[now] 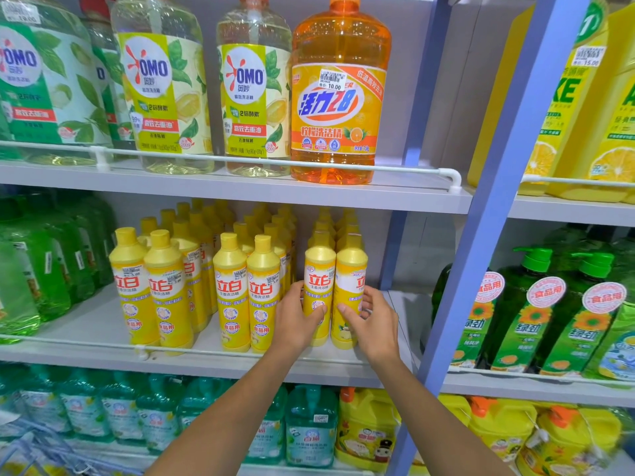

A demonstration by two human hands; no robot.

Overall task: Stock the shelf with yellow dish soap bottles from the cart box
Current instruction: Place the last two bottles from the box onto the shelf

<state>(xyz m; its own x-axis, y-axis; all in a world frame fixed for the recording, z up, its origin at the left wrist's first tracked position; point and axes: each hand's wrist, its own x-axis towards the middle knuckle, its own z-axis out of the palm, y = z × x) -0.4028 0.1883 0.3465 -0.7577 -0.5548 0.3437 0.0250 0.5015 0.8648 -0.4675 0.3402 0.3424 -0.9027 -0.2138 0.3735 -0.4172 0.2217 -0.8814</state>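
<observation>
Grey shelf [103, 324]: yellow soap bottles [230, 293], green bottles [51, 266] upright.

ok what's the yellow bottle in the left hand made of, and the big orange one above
The yellow bottle looks like opaque plastic with a soft sheen: nothing shows through and its shoulder glints. The orange bottle looks like clear ribbed plastic; light passes through, though whether the tint is plastic or liquid is unclear.

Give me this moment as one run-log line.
step: shelving | left hand: grips left yellow bottle | right hand: grips right yellow bottle | bottles: upright, side by side on middle shelf
</observation>
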